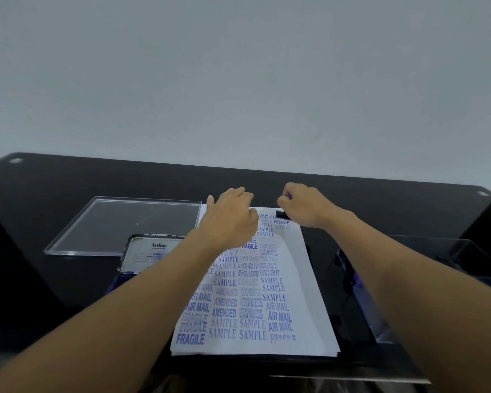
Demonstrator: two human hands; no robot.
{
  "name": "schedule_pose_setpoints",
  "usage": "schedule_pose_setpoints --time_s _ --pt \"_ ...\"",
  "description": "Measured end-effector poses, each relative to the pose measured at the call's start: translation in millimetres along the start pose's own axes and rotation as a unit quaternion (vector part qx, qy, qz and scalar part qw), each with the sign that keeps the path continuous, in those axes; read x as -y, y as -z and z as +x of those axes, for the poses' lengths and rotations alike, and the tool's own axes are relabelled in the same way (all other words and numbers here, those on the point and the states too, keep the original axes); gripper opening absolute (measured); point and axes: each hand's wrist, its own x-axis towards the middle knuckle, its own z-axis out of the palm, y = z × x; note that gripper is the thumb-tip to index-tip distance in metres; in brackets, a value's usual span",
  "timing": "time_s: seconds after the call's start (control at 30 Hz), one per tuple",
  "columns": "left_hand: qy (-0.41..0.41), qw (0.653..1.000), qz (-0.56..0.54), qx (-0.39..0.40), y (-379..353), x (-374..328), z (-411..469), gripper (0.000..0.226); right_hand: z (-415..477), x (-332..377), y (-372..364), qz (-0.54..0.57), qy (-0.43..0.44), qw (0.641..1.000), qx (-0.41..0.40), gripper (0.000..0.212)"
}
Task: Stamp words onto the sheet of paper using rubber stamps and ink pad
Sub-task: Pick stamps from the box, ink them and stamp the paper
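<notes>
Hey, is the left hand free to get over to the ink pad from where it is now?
Probably yes. The left hand lies flat and empty on the far part of the paper, while the open ink pad sits just left of that forearm with nothing between. The right hand holds the stamp.

sheet of paper (301, 279): FRAGILE, SAMPLE, AIR MAIL, EXPRESS | ink pad lid (150, 252): Artline

The sheet of paper (292, 282) lies mid-table (68, 279), running away from the person. Left of the paper sits the ink pad (149, 253), its lid up, touching the paper's left edge. Behind the ink pad, a clear tray (125, 225) lies flat. Right of the paper stands a clear box (425, 282). On the paper's far end, left hand (233, 219) flat, right hand (304, 205) on a stamp (281, 214).
</notes>
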Motion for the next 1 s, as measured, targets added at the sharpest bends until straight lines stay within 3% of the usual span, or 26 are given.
schedule_pose_setpoints --time_s 0.17,1.0 --pt "-0.003 1.0 -0.018 -0.018 20.3 -4.5 -9.8 0.045 -15.7 7.8 30.8 0.041 0.012 0.998 -0.041 0.016" --pt "0.013 0.998 -0.023 -0.056 76.5 -1.0 -74.2 0.042 -68.7 29.9 63.3 -0.029 0.008 0.997 -0.073 0.02"
